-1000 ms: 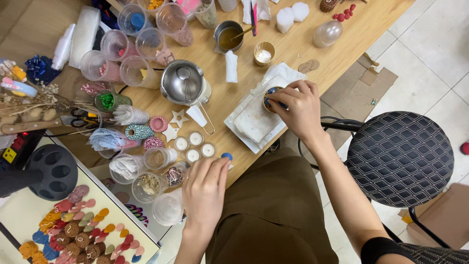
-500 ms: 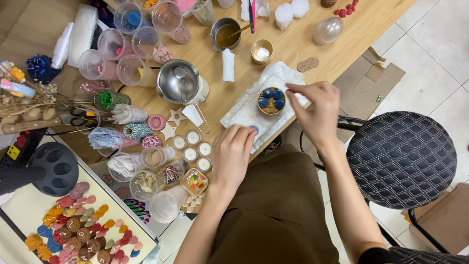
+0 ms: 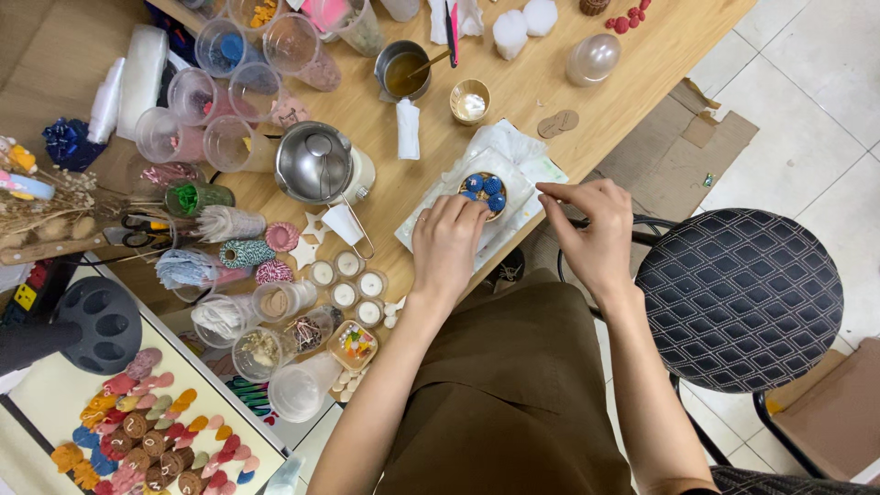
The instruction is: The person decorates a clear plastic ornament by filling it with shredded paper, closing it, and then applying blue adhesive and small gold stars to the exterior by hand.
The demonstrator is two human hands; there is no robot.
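Both bare forearms reach forward from the body toward the near edge of the table. The left hand lies palm down, back of the hand up, with its fingers curled loosely and the tips pointing away from the body. The right hand is held just beside it, apart from it, wrist slightly bent, with thumb and forefinger drawn together in a pinch pointing toward the left hand.

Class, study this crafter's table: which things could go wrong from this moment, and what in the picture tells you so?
1. The white tray under the small round dish of blue balls lies at the table's edge; the left hand pressing there might tip it.
2. The small white candles sit near the left forearm, so a sweep could scatter them.
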